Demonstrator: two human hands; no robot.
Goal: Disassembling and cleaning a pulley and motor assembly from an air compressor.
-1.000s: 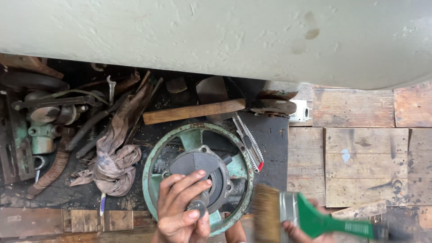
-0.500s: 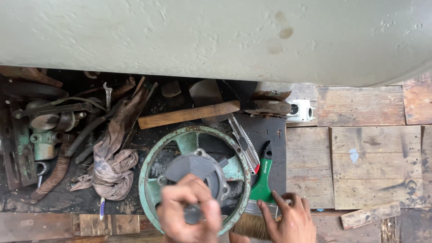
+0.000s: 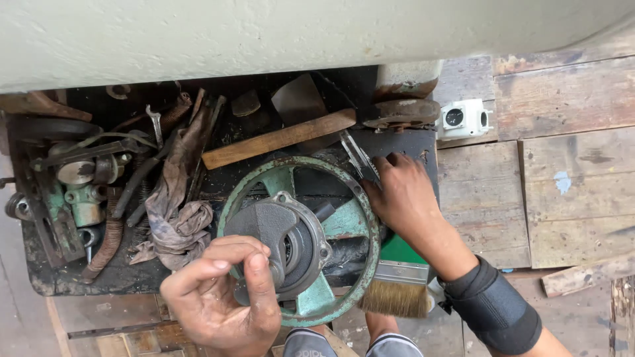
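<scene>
The green spoked wheel (image 3: 299, 238) lies flat on the dark, oily worktop (image 3: 73, 281), near the middle of the view, with a grey round hub housing (image 3: 281, 241) seated at its centre. A small dark part at the near-left edge of that housing is pinched between the thumb and curled fingers of the left hand (image 3: 221, 294), which comes in from the near side and covers the wheel's near-left rim. The right hand (image 3: 400, 198) is laid on the wheel's right rim, palm down, fingers loosely curled towards the far side; the fingertips rest at a pair of slim metal pliers or snips (image 3: 359, 157) (whether these are actually gripped cannot be told). A black wrist band (image 3: 493, 307) is worn on that arm.

So the housing lies directly ahead of the left hand and to the left of the right hand; the left hand is plainly the nearer to the hub, while the right is the nearer to the pliers, whose long axis runs from far-left to near-right across the rim.

Just under the right forearm a green-handled paintbrush (image 3: 397, 287) is lying, bristles towards the near side. Beyond the wheel a wooden handle (image 3: 278, 140) lies slantwise, rising to the right. To the left a dirty rag (image 3: 175, 211) is draped among greasy fittings, and a small white gauge (image 3: 463, 118) sits on the wooden planks (image 3: 569, 192) at the far right.
</scene>
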